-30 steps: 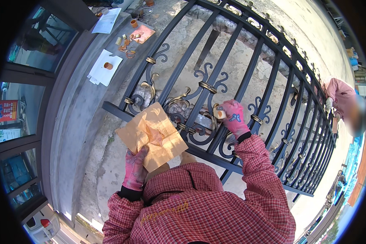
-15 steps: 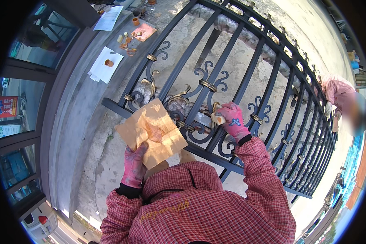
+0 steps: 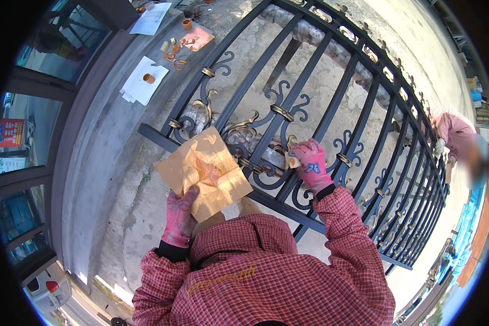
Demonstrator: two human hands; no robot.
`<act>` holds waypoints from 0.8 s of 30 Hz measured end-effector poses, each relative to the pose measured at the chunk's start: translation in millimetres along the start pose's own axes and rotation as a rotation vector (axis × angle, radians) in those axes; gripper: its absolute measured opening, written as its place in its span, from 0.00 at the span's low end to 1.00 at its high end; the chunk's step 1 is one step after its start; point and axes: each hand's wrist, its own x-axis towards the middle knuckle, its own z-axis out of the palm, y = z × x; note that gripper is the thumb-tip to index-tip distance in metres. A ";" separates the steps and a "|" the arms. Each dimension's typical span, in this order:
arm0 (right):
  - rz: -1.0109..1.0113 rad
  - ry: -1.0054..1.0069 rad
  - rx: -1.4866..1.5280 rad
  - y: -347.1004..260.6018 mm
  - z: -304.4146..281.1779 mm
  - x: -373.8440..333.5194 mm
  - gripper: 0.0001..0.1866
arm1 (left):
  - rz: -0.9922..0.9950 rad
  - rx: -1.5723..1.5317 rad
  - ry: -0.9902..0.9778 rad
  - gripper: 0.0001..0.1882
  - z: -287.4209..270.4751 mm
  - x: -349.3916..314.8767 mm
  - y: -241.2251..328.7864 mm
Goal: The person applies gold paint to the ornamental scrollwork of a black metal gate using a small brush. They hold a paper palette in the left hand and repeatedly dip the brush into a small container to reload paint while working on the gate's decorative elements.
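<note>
My left hand (image 3: 180,217), in a stained pink glove, grips a creased square of golden-brown paper (image 3: 228,187) by its lower edge. A coppery, glittering patch lies in the hollow at the paper's middle. My right hand (image 3: 311,164), in a matching glove, is closed around a small pale pad (image 3: 293,161), perhaps sponge. It is at a gold-coloured scroll leaf on the black metal railing (image 3: 255,187); whether the pad touches the metal is hard to tell. Several other curls and collars on the bars have gold colouring.
At the upper left, white paper (image 3: 134,89) bears a small orange-brown cup (image 3: 149,79) on a grey ledge. Beyond it are pale pieces, scissors (image 3: 179,64) and a copper-coloured sheet (image 3: 201,37). Another person (image 3: 455,130) works at the railing's far right. Crumpled clear plastic (image 3: 304,32) lies along the railing.
The view has shifted slightly. My right hand with the pad stays by the same scroll, turned a little. My left hand still holds the paper in nearly the same place.
</note>
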 end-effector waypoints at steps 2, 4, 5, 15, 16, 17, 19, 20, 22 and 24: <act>0.173 -0.015 0.074 1.6 -5.9 5.0 0.17 | 0.004 -0.001 -0.001 0.20 -0.8 -0.9 -1.0; -0.049 -0.074 0.037 -5.5 -4.6 2.3 0.17 | 0.006 -0.021 -0.015 0.20 -1.2 0.4 0.1; -0.160 -0.104 0.019 -8.1 -4.0 0.9 0.16 | 0.003 -0.015 -0.007 0.21 -3.2 0.4 -0.3; 0.005 -0.107 -0.018 -2.7 1.7 -4.5 0.19 | -0.001 -0.037 -0.017 0.21 0.1 -3.4 4.3; 0.003 -0.096 0.035 -7.0 -0.7 -2.6 0.19 | -0.002 -0.040 -0.021 0.21 0.9 -4.8 5.8; 0.001 -0.085 0.088 -12.3 -3.8 0.2 0.19 | -0.002 -0.039 -0.006 0.21 -1.7 -5.4 3.7; -0.027 -0.201 0.018 -16.7 -7.1 -0.3 0.19 | 0.003 -0.045 0.008 0.21 -5.7 -3.2 1.3; 0.018 -0.154 0.000 -11.7 -1.5 -5.9 0.19 | 0.002 -0.045 0.007 0.21 -6.1 -2.9 1.9; 0.112 -0.069 0.005 -5.2 3.2 -5.9 0.20 | -0.001 -0.042 0.016 0.21 -7.0 -3.5 0.7; 0.115 0.001 -0.006 -14.3 11.4 -2.5 0.21 | -0.019 -0.047 0.016 0.20 -7.6 -3.3 0.9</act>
